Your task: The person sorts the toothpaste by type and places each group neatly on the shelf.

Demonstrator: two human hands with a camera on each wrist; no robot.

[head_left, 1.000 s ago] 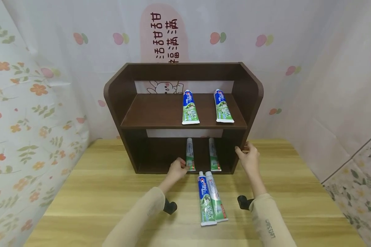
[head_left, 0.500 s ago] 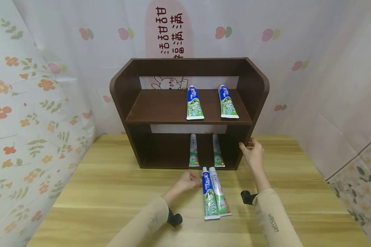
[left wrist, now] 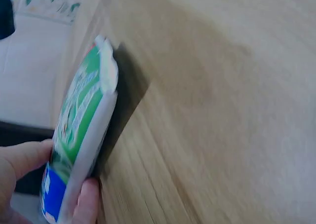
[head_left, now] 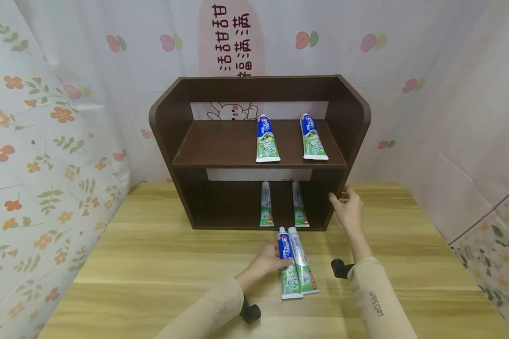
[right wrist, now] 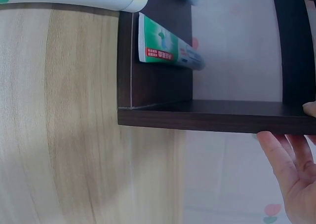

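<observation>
A blue-and-green toothpaste tube (head_left: 292,283) is pinched by the left hand (head_left: 271,259) between thumb and fingers, its blue cap half directed toward twelve o'clock. It is located before a dark brown shelf unit (head_left: 168,120), between five and six o'clock from the unit's centre; whether it is fully lifted from the wooden surface (head_left: 161,245) cannot be told. At its three o'clock side a silver-and-green tube (head_left: 304,266) is laid slantwise, cap toward eleven, the two being in contact near their flat ends.

The unit's right side panel (head_left: 348,127) is gripped by the right hand (head_left: 348,207), at four o'clock from the centre, with the thumb set on the inner side and the fingers on the outer.

On the upper board (head_left: 225,143), two further blue-and-green tubes are laid apart: one near the middle (head_left: 267,141), one at its three o'clock (head_left: 314,139). In the lower compartment (head_left: 233,205), two silver-and-green tubes are similarly placed, the nearer to the middle (head_left: 266,206) having its neighbour (head_left: 299,206) at three o'clock. All four caps are turned roughly toward twelve.

Behind, at twelve o'clock, a printed white cloth (head_left: 131,75) is hung.
</observation>
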